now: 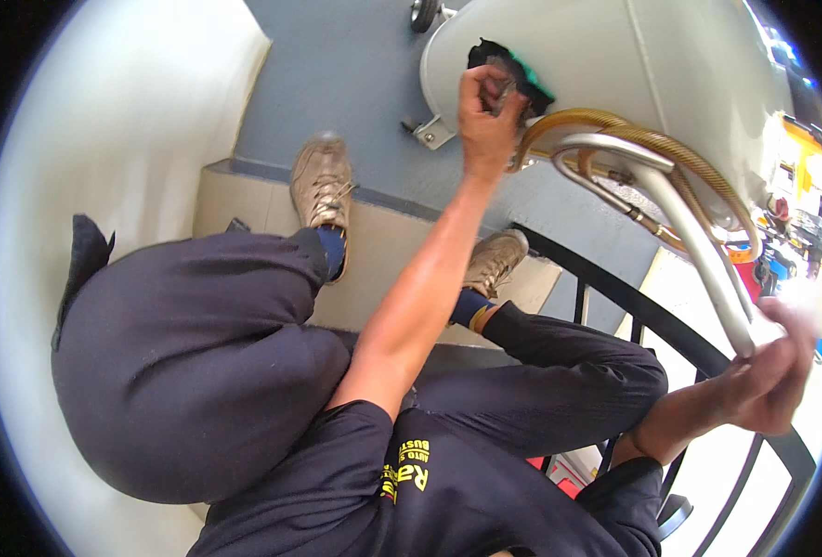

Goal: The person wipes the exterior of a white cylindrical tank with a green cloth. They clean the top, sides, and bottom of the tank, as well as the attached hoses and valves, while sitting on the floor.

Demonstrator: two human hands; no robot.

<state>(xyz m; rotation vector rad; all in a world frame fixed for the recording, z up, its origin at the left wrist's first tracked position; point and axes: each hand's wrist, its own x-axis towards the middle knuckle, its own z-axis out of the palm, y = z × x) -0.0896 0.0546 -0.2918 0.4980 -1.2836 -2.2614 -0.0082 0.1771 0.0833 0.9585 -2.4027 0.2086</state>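
My left hand (491, 116) reaches out to the side of a large pale grey tank (587, 56). Its fingers are curled on a ragged, crumpled piece of black and green material (534, 85) that lies against the tank. Whether this piece is cloth or film, I cannot tell. Low on the right, my right hand (766, 382) is bent at the end of a silver metal tube (699, 237), its fingers partly smeared by motion. A blurred whitish patch shows by those fingers; what it is cannot be made out.
A yellowish-brown hose (634, 128) loops beside the tube. The tank has a small wheel (423, 14) and a metal bracket (432, 133). My shoes (322, 181) rest on a tiled step (244, 206). Black railing (606, 288) curves along the right, with a pale wall (123, 121) at left.
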